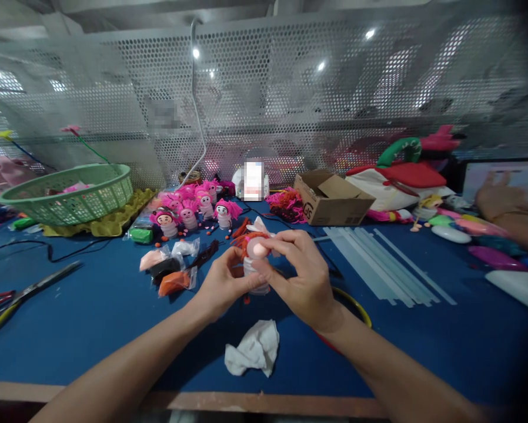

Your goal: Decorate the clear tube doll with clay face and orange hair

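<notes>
A small doll with orange-red yarn hair, a pale pink round face and a whitish ribbed body is held upright above the table. My left hand is closed around its body and the side of its head. My right hand is closed too, its thumb and fingertips pressed on the doll at the face; any small piece between them is hidden. A crumpled white tissue lies below the hands. Bagged clay, including an orange packet and a black one, lies left of my left hand.
Several pink-haired dolls stand behind the packets. A green basket and scissors are at left. A cardboard box, translucent strips and coloured clay packs are at right, near another person's hand.
</notes>
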The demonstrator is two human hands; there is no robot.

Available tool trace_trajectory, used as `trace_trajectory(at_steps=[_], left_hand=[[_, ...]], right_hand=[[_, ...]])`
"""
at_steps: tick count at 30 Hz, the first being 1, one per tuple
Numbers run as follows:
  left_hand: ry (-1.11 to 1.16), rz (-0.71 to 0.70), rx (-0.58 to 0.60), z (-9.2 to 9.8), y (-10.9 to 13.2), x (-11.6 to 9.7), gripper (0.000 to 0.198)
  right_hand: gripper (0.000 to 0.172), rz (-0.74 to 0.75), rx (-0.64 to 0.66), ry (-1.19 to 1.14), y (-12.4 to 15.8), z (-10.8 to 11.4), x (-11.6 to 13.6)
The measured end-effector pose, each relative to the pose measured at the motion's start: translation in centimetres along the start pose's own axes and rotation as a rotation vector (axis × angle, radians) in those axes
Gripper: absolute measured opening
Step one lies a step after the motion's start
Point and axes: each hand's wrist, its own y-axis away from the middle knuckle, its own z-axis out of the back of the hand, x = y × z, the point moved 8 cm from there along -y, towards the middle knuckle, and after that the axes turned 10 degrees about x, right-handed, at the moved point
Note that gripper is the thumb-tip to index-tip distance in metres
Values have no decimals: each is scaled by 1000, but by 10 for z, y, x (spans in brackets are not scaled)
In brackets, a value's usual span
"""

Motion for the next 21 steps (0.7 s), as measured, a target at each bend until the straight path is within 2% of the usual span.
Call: trace_trajectory(at_steps=[9,15,18,21], left_hand=[[-3,7,-39,4,0,-1,48],[77,21,-19,2,1,1,47],[87,37,-10,1,1,3,48],[86,49,-18,2,0,4,48]], right_hand=[[22,-48,28,-25,-2,-3,-1],[18,-84,8,-80,-1,0,-2],[13,-206,-47,-204,2,3,-15],[10,-406,-97,-492,7,-1,-39]])
